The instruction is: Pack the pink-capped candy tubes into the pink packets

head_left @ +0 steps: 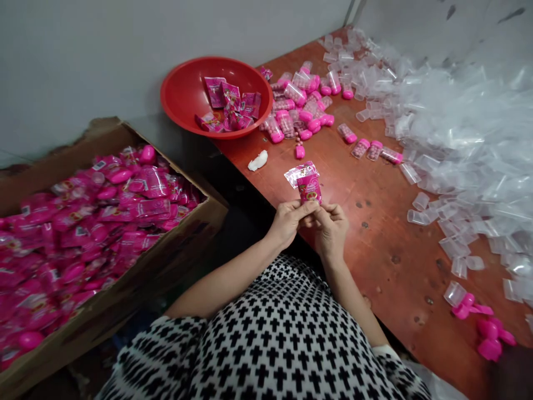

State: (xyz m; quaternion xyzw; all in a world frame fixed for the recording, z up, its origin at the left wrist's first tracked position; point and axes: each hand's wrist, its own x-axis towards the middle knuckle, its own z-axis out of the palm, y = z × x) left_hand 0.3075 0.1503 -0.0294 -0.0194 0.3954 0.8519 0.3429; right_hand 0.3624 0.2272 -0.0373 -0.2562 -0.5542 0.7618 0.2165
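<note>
A small pink printed foil packet (309, 188) is pinched at its near end between the fingertips of both hands, over the edge of the table. My left hand (287, 223) closes on its left corner, while my right hand (332, 229) grips the right side. Just behind it lies or sticks out a silvery wrapper part (292, 176); I cannot tell whether it is a separate packet. Beyond the hands, a pink cap (300, 151) with a few small pink balls sits in front of a pile of clear tubes with pink caps (295, 93).
On the left, a cardboard box (208, 214) is heaped with pink packets (152, 180). A red bowl (179, 94) with several packets stands at the table's far left corner. Clear plastic tubes (470, 133) cover the right side. Pink pieces (491, 336) and white crumpled material (258, 160) lie on the wooden table (353, 222).
</note>
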